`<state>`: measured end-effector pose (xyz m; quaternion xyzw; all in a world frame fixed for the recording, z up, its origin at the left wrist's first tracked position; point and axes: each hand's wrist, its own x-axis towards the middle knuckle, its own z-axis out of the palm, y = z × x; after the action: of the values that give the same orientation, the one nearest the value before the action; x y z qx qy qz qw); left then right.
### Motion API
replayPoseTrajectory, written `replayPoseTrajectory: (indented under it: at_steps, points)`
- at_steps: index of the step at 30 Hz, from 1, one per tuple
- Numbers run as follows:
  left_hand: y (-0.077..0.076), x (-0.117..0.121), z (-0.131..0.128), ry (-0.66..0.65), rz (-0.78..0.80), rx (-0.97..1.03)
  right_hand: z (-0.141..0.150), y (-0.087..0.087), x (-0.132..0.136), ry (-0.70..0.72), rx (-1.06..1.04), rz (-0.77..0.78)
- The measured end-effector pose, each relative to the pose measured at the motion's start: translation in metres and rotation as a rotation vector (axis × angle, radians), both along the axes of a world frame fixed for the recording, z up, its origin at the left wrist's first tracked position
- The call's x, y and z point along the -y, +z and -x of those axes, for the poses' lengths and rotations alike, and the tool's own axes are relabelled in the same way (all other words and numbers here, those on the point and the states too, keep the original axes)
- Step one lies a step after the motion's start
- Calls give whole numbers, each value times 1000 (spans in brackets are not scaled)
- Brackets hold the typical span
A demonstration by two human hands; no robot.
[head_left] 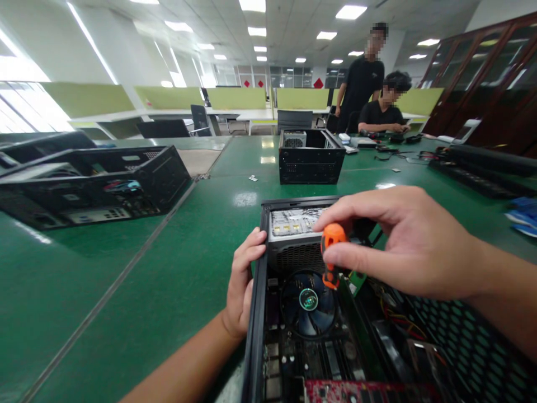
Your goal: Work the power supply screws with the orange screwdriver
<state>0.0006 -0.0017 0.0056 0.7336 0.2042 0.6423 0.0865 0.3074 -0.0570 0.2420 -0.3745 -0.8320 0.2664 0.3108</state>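
Observation:
An uncovered black computer case [257, 296] lies in front of me on the green table. Inside it show a round cooling fan [308, 302] with a shiny hub, a power supply [293, 252] at the far end and a red circuit board [356, 392] close to me. My right hand [403, 246] pinches an orange and black screwdriver [333, 240] between thumb and fingers. The tool stands nearly upright over the fan's right edge; its tip is hard to make out. My left hand [244, 282] grips the left side wall of the case, fingers bent over its edge.
Another open case [310, 162] stands farther back, and a larger one [96, 190] lies at left. Small white bits [252, 178] lie between them. At right are black case parts [482, 170] and a blue item [524, 215]. One co-worker [381, 115] sits at the far end; another [363, 84] stands.

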Motion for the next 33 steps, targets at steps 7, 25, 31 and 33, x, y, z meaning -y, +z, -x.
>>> replayPoseTrajectory:
  at_steps: [7, 25, 31, 33]
  points:
    - [1, 0, -1, 11, 1, 5, -6, -8, -5, -248, 77, -392]
    - [-3, -1, -1, 9, 24, 15, -2, -18, -9, -248, 129, -306]
    - [1, 0, -2, 0, 4, 4, -1, -20, -10, -233, 121, -291]
    - [1, 0, -2, 2, 7, 0, -1, -17, -10, -221, 145, -268]
